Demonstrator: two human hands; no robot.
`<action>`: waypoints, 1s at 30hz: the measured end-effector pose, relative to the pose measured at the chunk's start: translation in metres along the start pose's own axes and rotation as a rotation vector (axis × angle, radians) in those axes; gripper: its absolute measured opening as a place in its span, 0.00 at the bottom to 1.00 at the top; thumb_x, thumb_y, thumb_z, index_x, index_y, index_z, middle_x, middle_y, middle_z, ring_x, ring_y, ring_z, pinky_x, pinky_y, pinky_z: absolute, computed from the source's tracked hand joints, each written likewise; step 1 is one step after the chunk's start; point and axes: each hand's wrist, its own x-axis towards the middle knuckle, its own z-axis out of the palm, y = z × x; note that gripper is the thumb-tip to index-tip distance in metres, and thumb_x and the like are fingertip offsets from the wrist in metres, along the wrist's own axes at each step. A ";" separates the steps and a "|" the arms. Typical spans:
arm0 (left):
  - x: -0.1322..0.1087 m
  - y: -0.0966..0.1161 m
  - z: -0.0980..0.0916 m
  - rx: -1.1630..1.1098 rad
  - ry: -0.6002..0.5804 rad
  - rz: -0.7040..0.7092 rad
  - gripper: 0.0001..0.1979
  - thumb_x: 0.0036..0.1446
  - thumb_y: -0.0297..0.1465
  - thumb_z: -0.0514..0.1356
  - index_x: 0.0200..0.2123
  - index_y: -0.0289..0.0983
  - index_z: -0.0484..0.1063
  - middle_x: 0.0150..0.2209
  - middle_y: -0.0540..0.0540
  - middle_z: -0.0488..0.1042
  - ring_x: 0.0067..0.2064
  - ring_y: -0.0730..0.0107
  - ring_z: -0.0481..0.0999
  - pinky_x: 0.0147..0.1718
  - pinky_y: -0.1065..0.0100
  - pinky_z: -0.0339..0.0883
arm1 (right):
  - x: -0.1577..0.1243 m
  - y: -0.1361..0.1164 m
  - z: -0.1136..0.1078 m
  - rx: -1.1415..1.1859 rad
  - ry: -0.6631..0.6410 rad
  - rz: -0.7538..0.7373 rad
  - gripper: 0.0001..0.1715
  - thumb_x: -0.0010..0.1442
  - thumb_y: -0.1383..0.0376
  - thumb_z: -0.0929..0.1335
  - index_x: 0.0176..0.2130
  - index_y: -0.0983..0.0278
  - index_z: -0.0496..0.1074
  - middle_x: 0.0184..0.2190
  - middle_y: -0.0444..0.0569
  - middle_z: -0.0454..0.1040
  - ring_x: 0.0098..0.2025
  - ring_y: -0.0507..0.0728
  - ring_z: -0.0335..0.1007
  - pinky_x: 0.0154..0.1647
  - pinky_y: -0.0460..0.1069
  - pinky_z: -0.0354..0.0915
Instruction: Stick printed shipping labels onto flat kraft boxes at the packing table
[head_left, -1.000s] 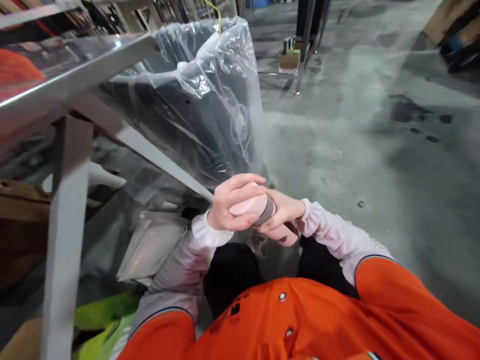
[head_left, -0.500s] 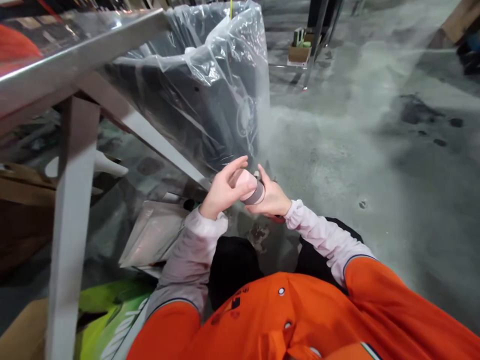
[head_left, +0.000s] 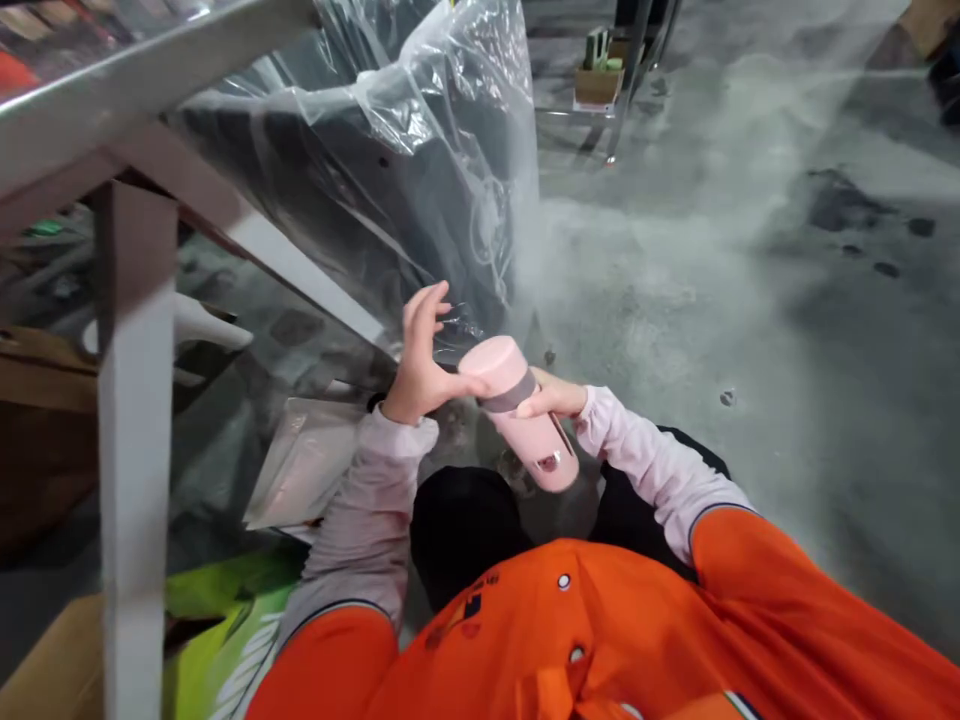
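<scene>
A pink cylindrical bottle (head_left: 517, 410) with a grey band below its pink cap is held tilted over my lap. My right hand (head_left: 551, 400) is wrapped round its body from behind, fingers on the grey band. My left hand (head_left: 420, 350) is beside the cap with its fingers spread and raised, only the thumb side touching the cap. I wear an orange vest over pale long sleeves and dark trousers.
A metal table frame (head_left: 135, 400) stands at the left. A large clear plastic bag (head_left: 390, 170) over dark goods is just ahead of the hands. A flat packet (head_left: 300, 470) and cardboard (head_left: 37, 440) lie under the table. Concrete floor (head_left: 712, 300) stretches to the right.
My left hand has let go of the bottle's cap and opened its fingers. The bottle has tilted so its whole length now shows. The camera view shifted slightly.
</scene>
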 end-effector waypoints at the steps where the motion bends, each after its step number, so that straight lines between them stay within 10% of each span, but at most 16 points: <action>1: -0.004 -0.003 -0.001 0.037 0.012 -0.051 0.58 0.34 0.62 0.69 0.64 0.37 0.61 0.60 0.32 0.63 0.55 0.49 0.70 0.51 0.54 0.69 | 0.003 0.002 -0.002 0.005 0.001 -0.023 0.52 0.50 0.43 0.69 0.62 0.72 0.61 0.54 0.61 0.73 0.50 0.62 0.74 0.52 0.56 0.70; 6: -0.036 0.019 0.025 -0.111 -0.003 -0.184 0.23 0.57 0.44 0.63 0.50 0.36 0.73 0.47 0.39 0.75 0.48 0.59 0.75 0.49 0.60 0.69 | 0.007 0.016 -0.008 -0.345 0.171 0.088 0.75 0.38 0.48 0.77 0.71 0.72 0.45 0.55 0.64 0.72 0.55 0.70 0.71 0.56 0.61 0.66; 11: -0.060 0.027 0.040 -0.081 0.052 0.009 0.12 0.53 0.34 0.64 0.40 0.35 0.74 0.42 0.40 0.75 0.46 0.60 0.75 0.50 0.59 0.69 | 0.005 0.031 -0.003 -0.500 -0.051 0.022 0.72 0.37 0.50 0.77 0.70 0.70 0.47 0.47 0.59 0.77 0.49 0.71 0.75 0.51 0.60 0.69; 16: -0.092 0.020 -0.002 0.201 -0.217 -0.097 0.32 0.41 0.38 0.73 0.49 0.34 0.70 0.49 0.37 0.71 0.51 0.53 0.72 0.52 0.56 0.69 | 0.031 0.042 0.025 -0.568 -0.216 -0.009 0.79 0.38 0.50 0.78 0.72 0.70 0.36 0.53 0.65 0.73 0.53 0.74 0.72 0.52 0.63 0.67; 20: -0.109 0.016 -0.052 0.447 -0.083 -0.323 0.28 0.44 0.39 0.72 0.48 0.39 0.71 0.47 0.43 0.71 0.49 0.56 0.73 0.51 0.59 0.69 | 0.048 0.042 0.039 -0.632 -0.124 -0.206 0.80 0.40 0.44 0.78 0.72 0.69 0.35 0.63 0.69 0.61 0.64 0.76 0.58 0.61 0.71 0.57; 25: -0.106 -0.058 -0.122 0.879 0.209 -0.563 0.30 0.45 0.38 0.72 0.51 0.37 0.71 0.50 0.41 0.67 0.52 0.55 0.70 0.53 0.60 0.65 | 0.018 0.067 0.003 -0.520 -0.184 -0.103 0.55 0.57 0.47 0.70 0.71 0.67 0.47 0.53 0.60 0.73 0.51 0.65 0.74 0.54 0.61 0.70; 30: -0.087 -0.173 -0.173 1.066 0.046 -0.731 0.33 0.51 0.35 0.70 0.58 0.32 0.66 0.54 0.37 0.62 0.54 0.56 0.67 0.54 0.58 0.62 | -0.042 0.094 -0.043 -0.671 -0.159 0.045 0.39 0.59 0.46 0.67 0.61 0.66 0.65 0.47 0.58 0.78 0.45 0.64 0.77 0.50 0.58 0.72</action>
